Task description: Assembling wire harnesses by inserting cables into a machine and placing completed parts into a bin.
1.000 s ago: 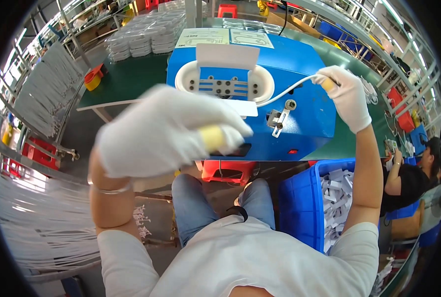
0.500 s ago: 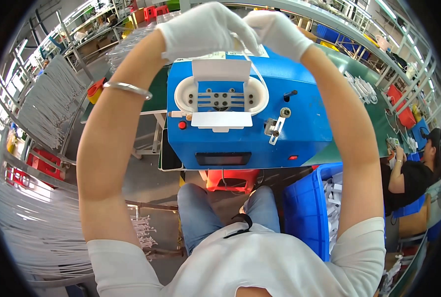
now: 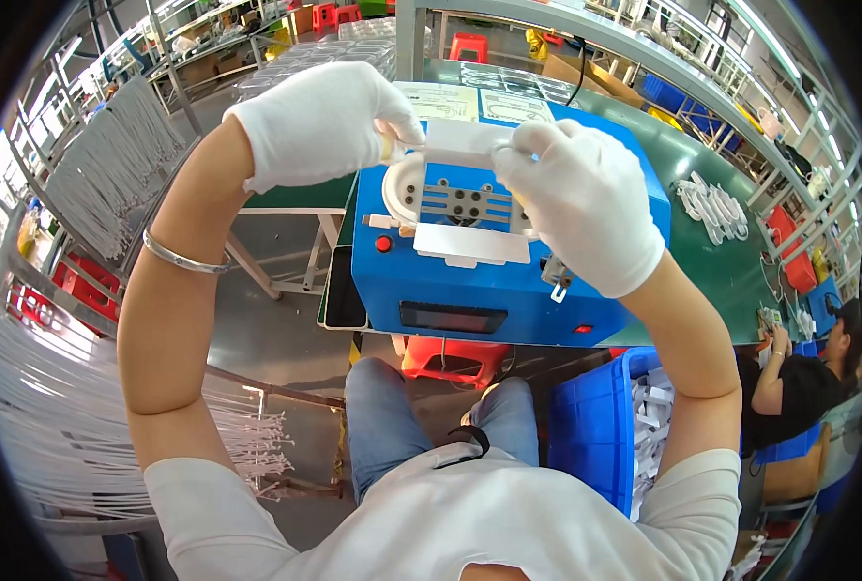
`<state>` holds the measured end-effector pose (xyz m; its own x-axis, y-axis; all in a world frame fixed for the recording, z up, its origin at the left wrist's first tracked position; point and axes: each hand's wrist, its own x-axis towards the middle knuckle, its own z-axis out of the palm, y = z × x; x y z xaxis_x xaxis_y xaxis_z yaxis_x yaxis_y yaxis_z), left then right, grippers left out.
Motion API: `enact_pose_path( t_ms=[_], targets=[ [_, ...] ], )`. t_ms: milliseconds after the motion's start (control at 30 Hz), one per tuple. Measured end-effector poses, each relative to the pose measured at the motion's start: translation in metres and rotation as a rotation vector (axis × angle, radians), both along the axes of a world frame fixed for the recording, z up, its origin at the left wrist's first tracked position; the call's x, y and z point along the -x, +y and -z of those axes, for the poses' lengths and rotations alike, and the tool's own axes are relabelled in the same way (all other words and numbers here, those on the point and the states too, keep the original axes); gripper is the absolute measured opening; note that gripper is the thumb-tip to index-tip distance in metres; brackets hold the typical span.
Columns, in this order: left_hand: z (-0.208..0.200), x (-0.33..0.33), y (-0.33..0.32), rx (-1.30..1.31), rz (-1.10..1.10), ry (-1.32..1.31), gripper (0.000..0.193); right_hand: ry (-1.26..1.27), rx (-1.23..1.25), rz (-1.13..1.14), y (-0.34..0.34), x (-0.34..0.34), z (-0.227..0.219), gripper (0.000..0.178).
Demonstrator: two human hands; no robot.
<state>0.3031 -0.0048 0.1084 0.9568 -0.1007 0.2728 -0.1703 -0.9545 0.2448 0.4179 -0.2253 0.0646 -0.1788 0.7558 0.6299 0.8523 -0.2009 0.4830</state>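
A white folded card (image 3: 471, 244) lies across the middle of a blue bench machine (image 3: 373, 281), over a metal plate with screws (image 3: 462, 201). Its far flap stands up, its near flap lies toward me. My left hand (image 3: 324, 126), in a white glove, is closed with its fingertips at the left end of the far flap. At the flap's right end is my right hand (image 3: 586, 198), also gloved, thumb and fingers pinched together. It covers the right part of the white oval holder (image 3: 400, 189). Small contact details at the fingertips are hidden.
A red button (image 3: 383, 244) and a dark display (image 3: 453, 318) are on the machine's front. White coiled cables (image 3: 711, 208) lie on the green table at right. A blue bin (image 3: 590, 426) holds white pieces beside my legs. White cables hang at left; a co-worker sits at far right.
Both hands have come back toward me from beyond the machine's far side and moved apart. They are now at either end of the card's upright flap. The view has shifted slightly.
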Motion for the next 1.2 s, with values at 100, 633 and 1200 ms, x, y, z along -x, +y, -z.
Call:
enact_pose_path(
  t_ms=[100,633,1200],
  targets=[
    [0.004,0.002,0.002,-0.089,-0.036,0.031,0.02,0.02,-0.004,-0.014,0.006,0.0,0.003,0.033],
    [0.067,-0.011,-0.037,-0.346,-0.049,-0.689,0.007,0.515,0.209,0.064,0.012,-0.017,-0.01,0.017],
    [0.058,-0.022,-0.034,0.02,-0.115,-0.262,0.036,1.107,0.061,-0.168,0.019,-0.016,0.002,0.015]
  ],
)
